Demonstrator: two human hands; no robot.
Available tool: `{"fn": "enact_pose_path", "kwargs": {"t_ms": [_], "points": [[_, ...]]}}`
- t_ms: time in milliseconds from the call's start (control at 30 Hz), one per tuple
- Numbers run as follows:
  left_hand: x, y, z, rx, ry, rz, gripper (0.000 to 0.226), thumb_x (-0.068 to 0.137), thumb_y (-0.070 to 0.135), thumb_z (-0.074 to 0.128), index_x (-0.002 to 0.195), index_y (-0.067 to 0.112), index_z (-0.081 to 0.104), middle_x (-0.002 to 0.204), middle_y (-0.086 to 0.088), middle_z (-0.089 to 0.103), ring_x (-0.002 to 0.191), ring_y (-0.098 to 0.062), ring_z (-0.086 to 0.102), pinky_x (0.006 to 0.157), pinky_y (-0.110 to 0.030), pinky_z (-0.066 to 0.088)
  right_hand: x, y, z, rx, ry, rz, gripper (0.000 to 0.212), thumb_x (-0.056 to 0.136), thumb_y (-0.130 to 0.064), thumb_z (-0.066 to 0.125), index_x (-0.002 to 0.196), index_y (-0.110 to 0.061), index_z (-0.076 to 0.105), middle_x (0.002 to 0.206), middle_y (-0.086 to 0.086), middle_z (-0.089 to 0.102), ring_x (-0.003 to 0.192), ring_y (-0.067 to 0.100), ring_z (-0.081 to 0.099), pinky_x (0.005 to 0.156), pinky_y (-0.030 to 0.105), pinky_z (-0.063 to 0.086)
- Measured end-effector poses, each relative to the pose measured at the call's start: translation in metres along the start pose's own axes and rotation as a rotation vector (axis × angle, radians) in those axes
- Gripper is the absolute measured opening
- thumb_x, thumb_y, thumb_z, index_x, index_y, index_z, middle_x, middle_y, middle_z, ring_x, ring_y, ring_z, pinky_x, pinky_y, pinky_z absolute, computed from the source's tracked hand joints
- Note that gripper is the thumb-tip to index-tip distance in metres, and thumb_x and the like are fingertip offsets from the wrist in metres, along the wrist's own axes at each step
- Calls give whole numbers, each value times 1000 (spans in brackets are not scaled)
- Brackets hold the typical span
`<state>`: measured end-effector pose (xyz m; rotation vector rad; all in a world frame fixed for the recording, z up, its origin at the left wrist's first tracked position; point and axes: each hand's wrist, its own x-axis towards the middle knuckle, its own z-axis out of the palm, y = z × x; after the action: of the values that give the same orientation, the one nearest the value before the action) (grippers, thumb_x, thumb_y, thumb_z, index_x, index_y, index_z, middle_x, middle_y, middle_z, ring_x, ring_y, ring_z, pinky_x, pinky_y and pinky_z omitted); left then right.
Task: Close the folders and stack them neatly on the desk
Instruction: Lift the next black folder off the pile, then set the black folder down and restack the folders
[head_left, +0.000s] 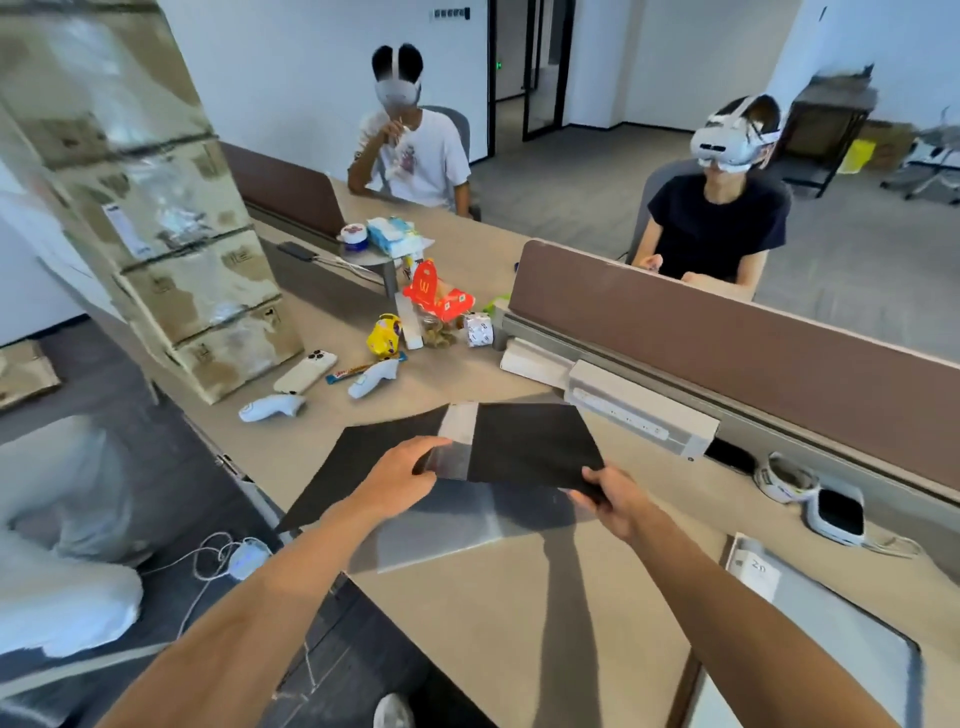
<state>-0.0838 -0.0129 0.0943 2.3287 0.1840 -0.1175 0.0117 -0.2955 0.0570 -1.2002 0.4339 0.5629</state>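
Note:
An open black folder (530, 447) with clear plastic sleeves inside lies on the beige desk (519, 623) in front of me. Its right cover is lifted off the desk, its left cover (343, 467) lies flat. My right hand (605, 496) pinches the near corner of the raised right cover. My left hand (402, 480) rests at the folder's middle, fingers curled on the edge of the clear sleeves (452, 457). Another clear sleeve (441, 535) lies flat under the folder. A grey folder (831, 639) with a small label lies at the desk's near right.
Two white controllers (270, 408) (371, 376), a phone (305, 371) and snack packets (384, 335) lie beyond the folder. Stacked cardboard boxes (171, 234) stand at the left. A brown partition (727, 332) with a white power strip (639, 415) runs on the right. Two people with headsets sit opposite.

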Motion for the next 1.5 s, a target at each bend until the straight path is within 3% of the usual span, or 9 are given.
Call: {"fn": "enact_pose_path", "kwargs": {"t_ms": [133,267,567,700,833,1067,1200,1367,1500], "points": [[1,11,-9,-182,50,16,46,89,10,49,121,43,54,143,9,45,133,-10,39,113,-32,31,-6,-8,7,-72,-30,-128,27,95,-2,46,116,-13,57,113,6,63,90,17,63,54,26,56],[11,29,-24,-561,189,-85,51,86,47,63,133,40,45,138,12,49,127,-12,47,109,-40,39,-14,-21,16,-114,-130,-193,27,96,-9,48,119,-21,58,110,1,67,95,16,64,57,22,55],[46,48,-22,-724,340,-231,48,87,19,68,132,13,50,125,-4,60,105,-14,54,80,-20,42,-8,-24,20,-431,-112,-320,20,93,-12,57,111,-11,65,115,12,70,95,21,68,80,29,53],[65,36,-8,-801,246,-279,48,84,18,70,129,15,53,130,-4,60,117,-20,54,101,-36,41,-5,-21,14,-468,-13,-297,29,92,-21,61,118,-17,49,112,-1,61,97,14,61,74,20,47],[82,23,13,-741,70,-265,44,85,14,68,127,13,55,126,-3,62,111,-18,54,89,-28,38,8,-10,-2,-482,96,-187,44,89,-32,64,126,-21,42,118,5,58,104,20,60,87,37,50],[105,-12,87,-608,-237,-351,44,86,11,67,127,11,50,124,-3,58,109,-18,51,90,-26,36,-7,31,-45,-394,343,49,33,89,-18,62,117,-10,46,110,9,60,90,18,62,76,35,52],[111,-22,130,-517,-409,-312,43,85,16,70,123,11,52,121,-5,62,103,-17,57,72,-21,43,-21,60,-62,-365,507,157,40,88,-18,62,123,-9,43,107,7,57,101,23,59,82,37,51],[119,-14,165,-120,-573,-116,49,82,12,64,126,10,45,127,-9,56,117,-27,55,92,-33,46,-36,82,-69,-375,686,206,39,88,-19,64,123,-10,49,112,8,54,103,22,52,87,35,46],[117,-3,176,273,-547,221,60,85,12,54,142,13,35,150,-12,28,139,-31,27,114,-36,24,-41,87,-72,-395,803,146,42,89,-24,63,127,-10,54,122,9,57,107,23,54,96,37,46]]}}
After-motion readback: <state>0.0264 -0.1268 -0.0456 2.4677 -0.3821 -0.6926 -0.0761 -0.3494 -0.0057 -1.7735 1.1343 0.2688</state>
